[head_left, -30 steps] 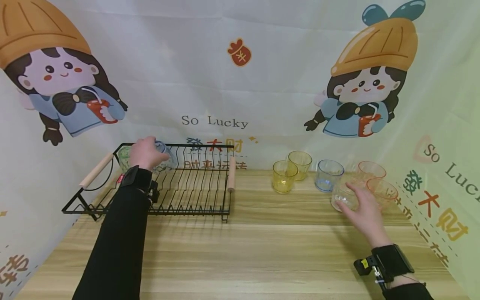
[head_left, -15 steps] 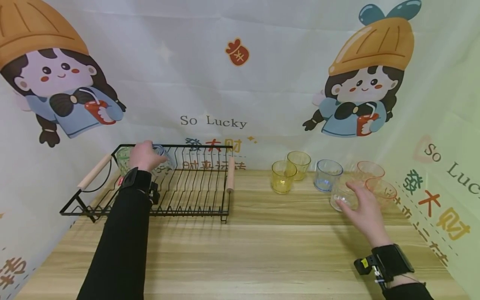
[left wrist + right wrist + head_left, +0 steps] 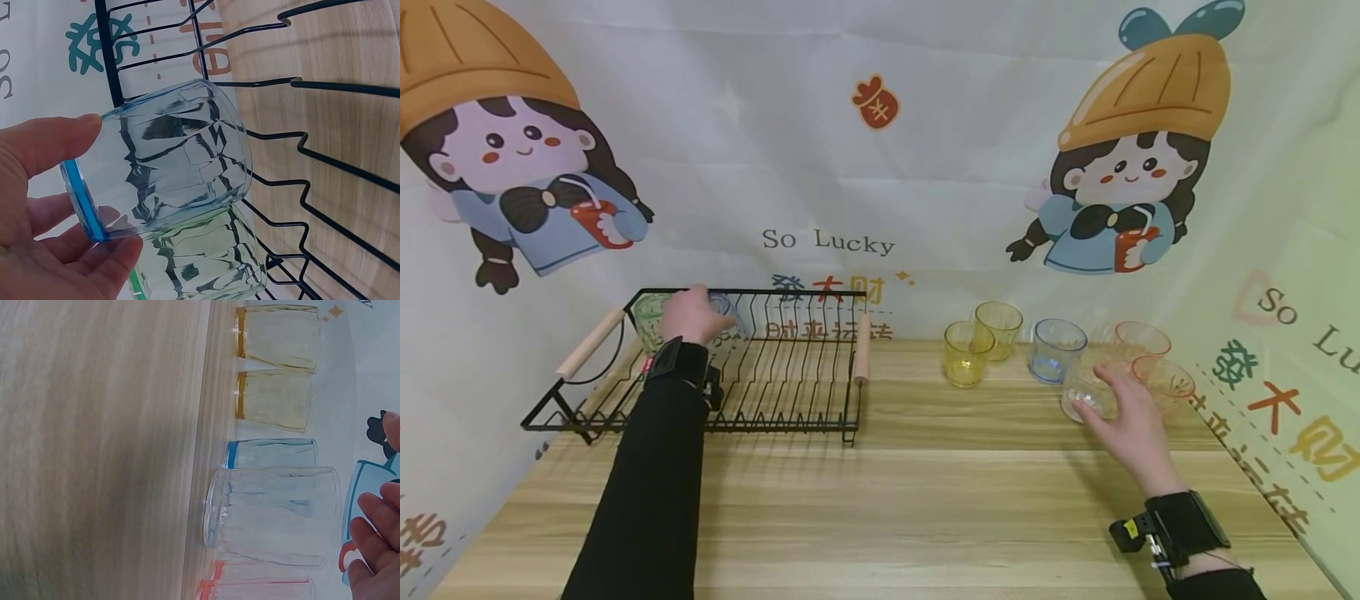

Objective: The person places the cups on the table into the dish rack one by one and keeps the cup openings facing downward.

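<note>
My left hand [image 3: 687, 316] is at the back left of the black wire dish rack [image 3: 778, 427]. In the left wrist view its thumb and fingers grip the thick base of a blue-tinted glass [image 3: 187, 150], whose mouth faces the rack wires. Beside that glass is a green-tinted glass [image 3: 209, 256], also base toward the hand. My right hand [image 3: 1133, 429] reaches over a clear glass [image 3: 1084, 398] standing on the table at the right. Its thumb and fingers are spread near the rim, and the right wrist view shows a gap between fingers and glass.
Two yellow glasses [image 3: 967, 357], a blue glass [image 3: 1057, 354] and two red-rimmed glasses [image 3: 1142, 337] stand around the clear one, near the back cloth [image 3: 940, 208]. The rack has wooden handles [image 3: 862, 350] on both sides. Its wire slots span the wood-grain table [image 3: 895, 517].
My left hand stays at the blue glass and has settled slightly lower. The right hand holds its place over the clear glass.
</note>
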